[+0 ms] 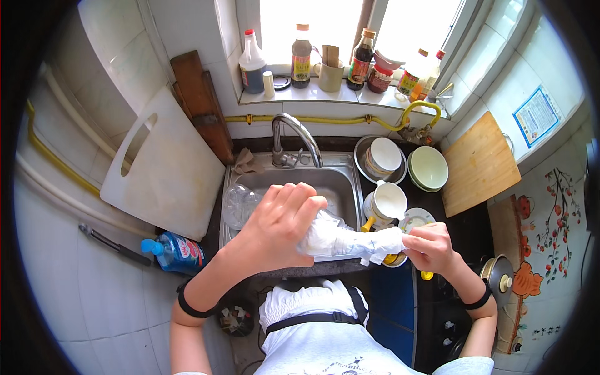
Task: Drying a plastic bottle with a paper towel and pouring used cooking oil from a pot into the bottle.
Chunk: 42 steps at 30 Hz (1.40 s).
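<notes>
Above the front of the sink, my left hand grips a clear plastic bottle from above. Its rounded end shows to the left of the hand, and the hand hides its middle. Crumpled, thin white material, probably a plastic bag, stretches from the right side of that hand. My right hand pinches the far end of this white material between thumb and fingers. The stretched piece passes in front of the sink's right rim and some dishes. Where bottle and white material meet is partly hidden.
The steel sink has a curved faucet. Bowls, a white cup and a plate stand at right. A white cutting board and a blue soap bottle are at left, a lidded pot far right.
</notes>
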{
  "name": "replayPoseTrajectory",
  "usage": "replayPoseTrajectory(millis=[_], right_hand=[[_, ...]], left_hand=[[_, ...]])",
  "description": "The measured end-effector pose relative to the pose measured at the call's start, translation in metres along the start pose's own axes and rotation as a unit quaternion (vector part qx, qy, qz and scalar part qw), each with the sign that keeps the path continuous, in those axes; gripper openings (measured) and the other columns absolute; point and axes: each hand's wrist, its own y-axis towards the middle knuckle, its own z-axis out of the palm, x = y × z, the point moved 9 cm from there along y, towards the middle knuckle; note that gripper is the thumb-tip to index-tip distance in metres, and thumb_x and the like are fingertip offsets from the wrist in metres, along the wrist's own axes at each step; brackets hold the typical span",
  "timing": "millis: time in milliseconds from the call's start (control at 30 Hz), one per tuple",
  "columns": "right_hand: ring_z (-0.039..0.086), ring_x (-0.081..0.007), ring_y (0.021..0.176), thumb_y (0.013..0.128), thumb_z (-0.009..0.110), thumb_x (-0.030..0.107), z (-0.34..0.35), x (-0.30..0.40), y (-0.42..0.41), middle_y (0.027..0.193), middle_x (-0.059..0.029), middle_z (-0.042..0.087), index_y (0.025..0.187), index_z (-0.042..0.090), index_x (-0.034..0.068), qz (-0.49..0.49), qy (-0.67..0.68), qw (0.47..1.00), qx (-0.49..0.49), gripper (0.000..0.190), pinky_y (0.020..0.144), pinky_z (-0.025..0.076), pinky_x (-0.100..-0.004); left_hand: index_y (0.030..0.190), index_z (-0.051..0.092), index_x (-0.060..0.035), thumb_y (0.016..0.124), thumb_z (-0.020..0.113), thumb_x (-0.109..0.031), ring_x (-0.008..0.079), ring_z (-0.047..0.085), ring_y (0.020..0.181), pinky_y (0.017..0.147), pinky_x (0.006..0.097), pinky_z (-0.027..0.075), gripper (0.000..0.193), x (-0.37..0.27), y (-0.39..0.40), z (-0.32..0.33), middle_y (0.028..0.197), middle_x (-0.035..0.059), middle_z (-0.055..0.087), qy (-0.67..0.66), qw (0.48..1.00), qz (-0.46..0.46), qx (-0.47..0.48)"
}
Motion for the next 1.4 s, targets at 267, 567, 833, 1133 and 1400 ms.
replayPoseTrajectory(millis=[267,567,833,1133,1400], right_hand=[[0.059,-0.021,0.056,0.077,0.065,0.007,0.026,-0.001,0.008,0.068,-0.0059,0.054,0.098,0.059,0.005,0.076,-0.106,0.99,0.061,0.022,0.05,0.045,-0.0312],[0.062,-0.0262,0.072,0.08,0.063,0.007,0.053,-0.012,0.0,0.082,-0.0085,0.058,0.094,0.057,0.005,0.136,0.007,0.99,0.034,0.015,0.06,0.05,-0.0344],[0.06,-0.0167,0.061,0.075,0.062,0.007,0.051,-0.002,-0.005,0.07,-0.0035,0.053,0.111,0.061,0.013,0.049,-0.224,0.959,0.167,0.037,0.053,0.047,-0.0294],[0.058,-0.027,0.05,0.091,0.055,0.018,0.077,-0.006,0.002,0.059,-0.0091,0.056,0.082,0.052,0.007,0.116,-0.034,0.981,0.151,0.015,0.045,0.044,-0.0366],[0.061,-0.0234,0.053,0.089,0.057,0.016,0.078,-0.009,-0.001,0.064,-0.0076,0.055,0.081,0.049,0.004,0.077,-0.092,0.979,0.164,0.016,0.045,0.045,-0.0345]], left_hand=[[0.112,0.047,-0.0056,0.049,0.08,-0.017,0.0301,0.049,0.1,0.09,0.0393,0.037,0.072,0.017,-0.003,0.04,0.105,0.0126,0.049,0.004,0.999,-0.027,0.028],[0.112,0.049,-0.0028,0.052,0.077,-0.02,0.03,0.048,0.102,0.09,0.0385,0.038,0.068,0.037,-0.016,0.073,0.104,0.0131,0.049,-0.015,0.997,-0.053,0.047],[0.113,0.049,-0.0044,0.054,0.077,-0.02,0.0323,0.048,0.104,0.094,0.0398,0.037,0.067,0.041,-0.019,0.077,0.108,0.0129,0.05,-0.065,0.991,-0.084,0.08],[0.111,0.049,-0.0056,0.047,0.08,-0.017,0.0297,0.049,0.103,0.092,0.0413,0.037,0.072,0.0,0.005,0.079,0.107,0.0124,0.049,0.063,0.998,0.026,-0.016],[0.112,0.048,-0.0052,0.046,0.08,-0.016,0.0302,0.048,0.102,0.091,0.0408,0.037,0.074,0.021,-0.009,0.089,0.108,0.0129,0.048,0.077,0.994,-0.07,-0.024]])
